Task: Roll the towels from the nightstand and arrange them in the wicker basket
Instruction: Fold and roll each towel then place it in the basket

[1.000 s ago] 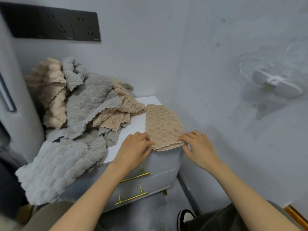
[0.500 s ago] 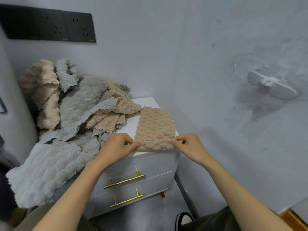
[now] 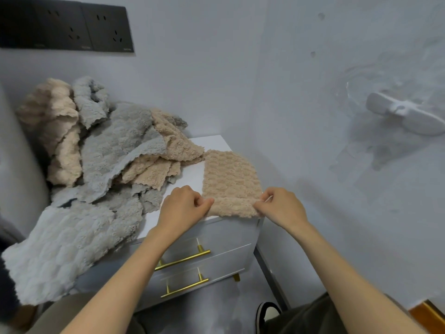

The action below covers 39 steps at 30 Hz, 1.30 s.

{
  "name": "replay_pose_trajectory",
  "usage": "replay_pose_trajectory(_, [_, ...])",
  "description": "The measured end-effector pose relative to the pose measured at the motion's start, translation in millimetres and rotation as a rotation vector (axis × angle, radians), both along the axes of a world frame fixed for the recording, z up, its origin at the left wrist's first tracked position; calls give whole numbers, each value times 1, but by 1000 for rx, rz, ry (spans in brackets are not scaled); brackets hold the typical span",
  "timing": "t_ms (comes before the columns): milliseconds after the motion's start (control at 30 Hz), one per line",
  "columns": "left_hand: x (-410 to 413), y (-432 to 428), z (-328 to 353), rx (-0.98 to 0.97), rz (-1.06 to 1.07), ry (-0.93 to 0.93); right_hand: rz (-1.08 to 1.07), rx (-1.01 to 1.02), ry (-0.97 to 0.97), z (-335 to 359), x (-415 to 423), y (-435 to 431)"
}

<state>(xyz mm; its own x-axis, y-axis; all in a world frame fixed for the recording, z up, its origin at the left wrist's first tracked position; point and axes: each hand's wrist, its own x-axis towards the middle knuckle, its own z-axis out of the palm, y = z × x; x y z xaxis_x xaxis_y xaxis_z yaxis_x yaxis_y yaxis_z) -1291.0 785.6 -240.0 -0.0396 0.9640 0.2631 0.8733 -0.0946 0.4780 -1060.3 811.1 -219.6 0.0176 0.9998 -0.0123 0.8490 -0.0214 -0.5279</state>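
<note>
Folded beige fleecy towel [image 3: 231,179] flat on the near right part of the white two-drawer nightstand [image 3: 216,144], near edge turned over in a narrow fold at the front lip. Left hand [image 3: 183,208] curled, pinching the fold's left end; right hand [image 3: 281,208] curled, pinching its right end. Left of these, heaped grey and beige fleecy towels [image 3: 113,155] spilling over the nightstand's left side. Black wall sockets [image 3: 72,30] far left.

beige towel [image 3: 230,175] flat on nightstand [image 3: 212,142]

both hands [image 3: 185,206] [image 3: 279,206] on beige towel [image 3: 228,179]
</note>
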Motion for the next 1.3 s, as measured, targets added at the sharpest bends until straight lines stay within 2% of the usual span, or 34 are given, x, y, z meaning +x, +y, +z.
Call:
replay_pose_trajectory(100, [4, -2, -1, 101, 39, 31, 7, 107, -4, -5, -4, -3])
replay_pose_trajectory(167, [3, 0, -2, 228, -66, 19, 86, 292, -21, -8, -6, -5])
replay_pose_trajectory(233, [3, 3, -5, 312, -242, 67, 269, 473, -72, -12, -7, -7])
replay_pose_trajectory(333, [5, 3, -9, 342, -426, 144, 516, 614, -197, -20, -6, -9])
replay_pose_trajectory(433, [3, -2, -11, 310, -445, 185, 603, 645, -294, -25, -2, -12])
replay_pose_trajectory(600, [-4, -8, -8, 155, -401, 189, 680, 612, -342, -29, 7, -16])
replay_pose_trajectory(700, [-5, -9, -8, 139, -389, 138, 639, 628, -333, -32, 9, -13])
replay_pose_trajectory(933, [-8, -9, -4, 103, -357, 73, 507, 392, -92, -18, 17, -6])
replay_pose_trajectory(1033, [-7, -7, 0, 67, -283, -60, 448, 288, 29, -11, 19, -4])
replay_pose_trajectory(1133, [-6, -3, 5, 10, -196, -198, 334, 191, 214, -6, 20, 1])
replay_pose_trajectory(1233, [-3, 3, 5, -44, -98, -237, 188, 55, 412, -4, 17, 5])
replay_pose_trajectory(1300, [-1, 7, 5, -64, -31, -239, 79, -2, 456, -6, 15, 9])
